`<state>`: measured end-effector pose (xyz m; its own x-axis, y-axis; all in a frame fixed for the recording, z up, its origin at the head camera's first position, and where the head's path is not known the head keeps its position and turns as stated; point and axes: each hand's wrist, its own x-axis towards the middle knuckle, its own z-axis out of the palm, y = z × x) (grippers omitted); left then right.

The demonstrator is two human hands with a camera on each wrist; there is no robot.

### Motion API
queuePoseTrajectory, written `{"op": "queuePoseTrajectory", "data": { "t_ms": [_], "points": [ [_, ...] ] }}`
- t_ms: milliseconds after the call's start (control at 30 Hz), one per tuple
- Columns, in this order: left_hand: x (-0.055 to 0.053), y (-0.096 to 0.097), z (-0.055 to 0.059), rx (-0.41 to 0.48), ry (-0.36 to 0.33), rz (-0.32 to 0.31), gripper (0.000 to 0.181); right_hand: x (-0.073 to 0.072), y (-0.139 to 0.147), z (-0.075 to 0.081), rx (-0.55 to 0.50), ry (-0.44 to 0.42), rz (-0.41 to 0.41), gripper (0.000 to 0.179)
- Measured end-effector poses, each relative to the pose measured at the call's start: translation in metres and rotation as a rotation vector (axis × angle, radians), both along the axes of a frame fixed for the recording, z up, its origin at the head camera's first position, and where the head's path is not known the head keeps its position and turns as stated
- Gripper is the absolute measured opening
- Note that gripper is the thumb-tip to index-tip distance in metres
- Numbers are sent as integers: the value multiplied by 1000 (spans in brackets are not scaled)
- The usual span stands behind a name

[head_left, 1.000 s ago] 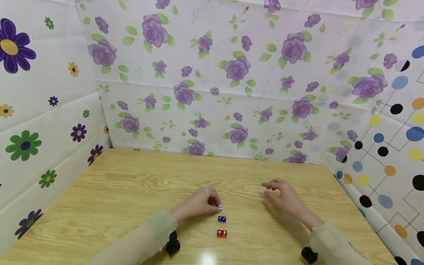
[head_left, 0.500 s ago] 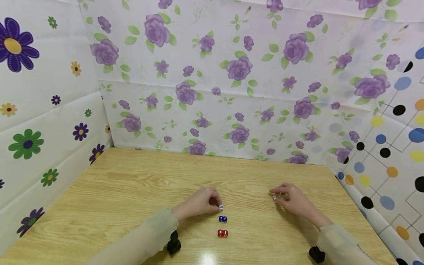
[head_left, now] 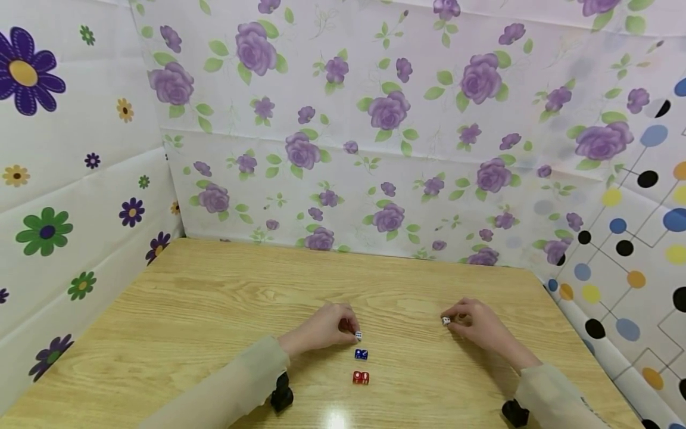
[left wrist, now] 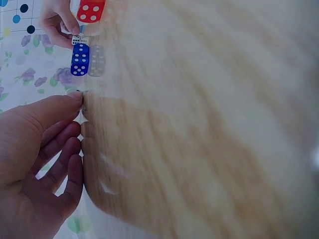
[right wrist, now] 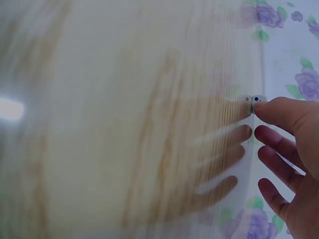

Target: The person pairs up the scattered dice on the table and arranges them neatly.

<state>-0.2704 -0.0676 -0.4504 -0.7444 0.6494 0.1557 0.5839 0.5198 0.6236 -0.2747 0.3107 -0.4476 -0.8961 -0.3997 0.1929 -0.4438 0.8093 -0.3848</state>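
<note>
My left hand [head_left: 326, 326] rests low at the middle of the table, its thumb and a finger at a small white die [head_left: 358, 335]. In the left wrist view the thumb tip mostly hides that die. Farther right, my right hand [head_left: 479, 325] pinches a second white die [head_left: 446, 321]. The right wrist view shows this white die [right wrist: 258, 101] under the thumb, close against its reflection in the tabletop, with the other fingers spread. Just in front of the left hand's die sit two blue dice [head_left: 361, 354] side by side. Nearer me lie two red dice [head_left: 361, 378], also side by side.
The glossy wood table [head_left: 241, 292] reflects a bright light at its front. A floral cloth [head_left: 343, 149] hangs behind the far edge, with patterned cloths at both sides. Black wrist cameras [head_left: 281, 398] sit beneath the sleeves.
My right hand has shifted a little right and toward me, and its fingers have closed on a white die that was not visible a second ago. The left hand has stayed at its die.
</note>
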Motion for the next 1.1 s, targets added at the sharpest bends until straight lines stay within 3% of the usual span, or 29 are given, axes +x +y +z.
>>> {"op": "queuePoseTrajectory", "data": {
  "t_ms": [533, 1100],
  "points": [
    [0, 0, 0, 6, 4, -4, 8, 3, -13, 1, -50, -62, -43, 13],
    [1, 0, 2, 5, 8, -3, 8, 12, -61, 0, -66, -70, 25, 11]
  ]
}}
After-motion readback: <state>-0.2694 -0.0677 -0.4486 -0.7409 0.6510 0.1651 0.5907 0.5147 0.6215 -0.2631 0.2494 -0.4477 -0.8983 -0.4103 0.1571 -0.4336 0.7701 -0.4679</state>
